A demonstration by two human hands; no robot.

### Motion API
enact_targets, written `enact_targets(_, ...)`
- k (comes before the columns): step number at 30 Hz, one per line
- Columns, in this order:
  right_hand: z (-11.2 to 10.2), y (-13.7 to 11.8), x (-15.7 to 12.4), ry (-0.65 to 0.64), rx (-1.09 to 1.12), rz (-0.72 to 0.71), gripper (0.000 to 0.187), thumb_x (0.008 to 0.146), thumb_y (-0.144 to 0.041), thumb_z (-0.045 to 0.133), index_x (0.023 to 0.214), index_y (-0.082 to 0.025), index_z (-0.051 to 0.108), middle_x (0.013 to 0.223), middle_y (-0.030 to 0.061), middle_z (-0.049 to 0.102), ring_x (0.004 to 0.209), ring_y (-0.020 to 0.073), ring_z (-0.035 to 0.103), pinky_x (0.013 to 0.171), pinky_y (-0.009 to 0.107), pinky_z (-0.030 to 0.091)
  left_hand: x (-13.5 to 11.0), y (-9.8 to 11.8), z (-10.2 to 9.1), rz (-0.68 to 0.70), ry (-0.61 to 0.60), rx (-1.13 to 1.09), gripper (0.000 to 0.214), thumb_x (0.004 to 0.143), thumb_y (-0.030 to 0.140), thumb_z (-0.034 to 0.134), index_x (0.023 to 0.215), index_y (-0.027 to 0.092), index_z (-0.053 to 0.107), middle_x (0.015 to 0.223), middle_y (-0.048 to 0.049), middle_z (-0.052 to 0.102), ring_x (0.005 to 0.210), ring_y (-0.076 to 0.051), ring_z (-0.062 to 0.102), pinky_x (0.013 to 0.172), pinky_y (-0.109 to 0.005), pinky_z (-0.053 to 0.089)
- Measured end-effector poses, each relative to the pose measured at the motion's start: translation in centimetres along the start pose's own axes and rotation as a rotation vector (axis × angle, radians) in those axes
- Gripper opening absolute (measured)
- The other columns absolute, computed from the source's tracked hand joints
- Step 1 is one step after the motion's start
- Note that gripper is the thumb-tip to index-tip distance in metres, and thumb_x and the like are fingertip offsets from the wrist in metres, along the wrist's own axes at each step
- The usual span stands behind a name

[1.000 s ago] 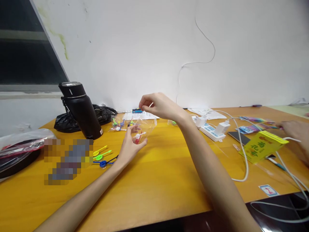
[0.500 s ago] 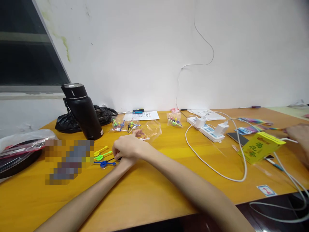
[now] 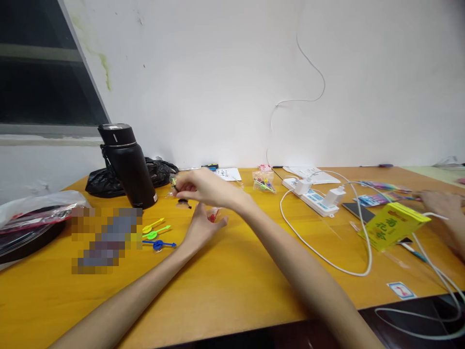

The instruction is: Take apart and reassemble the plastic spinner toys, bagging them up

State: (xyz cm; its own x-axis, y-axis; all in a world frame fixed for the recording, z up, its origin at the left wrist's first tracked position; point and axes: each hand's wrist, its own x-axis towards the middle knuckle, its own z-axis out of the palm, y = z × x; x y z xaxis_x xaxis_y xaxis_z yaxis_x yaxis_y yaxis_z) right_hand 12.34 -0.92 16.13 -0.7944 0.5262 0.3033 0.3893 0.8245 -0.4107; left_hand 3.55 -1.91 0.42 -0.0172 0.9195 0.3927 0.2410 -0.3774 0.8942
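My left hand [image 3: 202,227] rests on the yellow table [image 3: 232,271], fingers curled up around a small clear bag [image 3: 213,214] with a red piece in it. Just above it, my right hand [image 3: 203,188] pinches a small black plastic piece [image 3: 183,202] that hangs over the bag. To the left of my left hand lie a yellow pick [image 3: 151,225], a green pick [image 3: 154,234] and a blue pick [image 3: 159,245]. Part of the bag is hidden by my hands.
A black flask [image 3: 128,165] and a black bag [image 3: 100,183] stand at the back left. A filled clear bag [image 3: 264,182], a power strip [image 3: 313,197] with white cables, a phone [image 3: 358,209] and a yellow box [image 3: 391,226] lie right. Another person's hand [image 3: 440,203] is far right.
My right hand came down to the picks beside the left hand, then rose holding the black piece. The black pick next to the blue one is gone from the table.
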Motion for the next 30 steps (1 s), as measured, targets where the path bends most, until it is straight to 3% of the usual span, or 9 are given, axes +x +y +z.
enact_targets(4,-3.9,0.4,-2.1,0.17,0.069,0.044,0.011,0.092,-0.017,0.06,0.097,-0.013,0.069,0.086,0.0033,0.072,0.08,0.0121,0.065,0.076,0.024,0.048,0.1,0.4,-0.3,0.075,-0.041,0.012,0.056,0.074,0.029,0.077,0.123,0.023,0.05,0.12,-0.0089,0.064,0.112,-0.024,0.064,0.096,-0.039,0.05)
enact_targets(11,-8.4,3.1,-5.8,0.385,-0.06,0.216,0.012,0.089,-0.021,0.062,0.095,-0.014,0.069,0.089,0.005,0.072,0.081,0.0148,0.069,0.073,0.026,0.051,0.8,-0.5,-0.1,0.019,-0.037,-0.152,0.059,0.075,0.031,0.079,0.124,0.023,0.048,0.126,-0.0103,0.059,0.118,-0.023,0.06,0.097,-0.038,0.052)
enact_targets(16,-8.1,4.1,-5.9,0.252,-0.075,0.262,0.008,0.087,-0.016,0.063,0.09,-0.014,0.071,0.088,0.0058,0.074,0.08,0.0152,0.069,0.067,0.025,0.05,0.6,0.0,-0.3,-0.01,-0.045,-0.175,0.06,0.074,0.032,0.079,0.125,0.024,0.048,0.126,-0.0104,0.059,0.121,-0.024,0.059,0.096,-0.039,0.053)
enact_targets(24,-6.2,5.3,-4.6,-0.066,0.058,0.244,0.022,0.088,-0.01,0.064,0.108,-0.017,0.069,0.095,0.0058,0.076,0.082,0.0138,0.07,0.068,0.023,0.052,0.7,0.3,-0.3,-0.01,-0.061,-0.223,0.06,0.074,0.033,0.08,0.123,0.024,0.048,0.131,-0.0108,0.056,0.125,-0.025,0.056,0.101,-0.042,0.051)
enact_targets(27,-6.1,5.4,-4.5,-0.032,0.07,0.226,0.021,0.088,-0.011,0.063,0.108,-0.016,0.069,0.093,0.0058,0.076,0.081,0.014,0.07,0.07,0.024,0.051,0.7,0.2,-0.2,-0.015,-0.072,-0.224,0.061,0.073,0.033,0.08,0.124,0.024,0.047,0.129,-0.011,0.056,0.121,-0.024,0.058,0.098,-0.041,0.053)
enact_targets(30,-5.7,4.2,-4.0,0.147,-0.013,0.185,0.018,0.09,-0.012,0.059,0.104,-0.015,0.069,0.094,0.006,0.075,0.083,0.0145,0.067,0.072,0.024,0.049,0.5,-0.1,-0.1,-0.011,-0.081,-0.212,0.063,0.073,0.031,0.08,0.127,0.024,0.046,0.127,-0.0105,0.057,0.119,-0.024,0.059,0.095,-0.04,0.054)
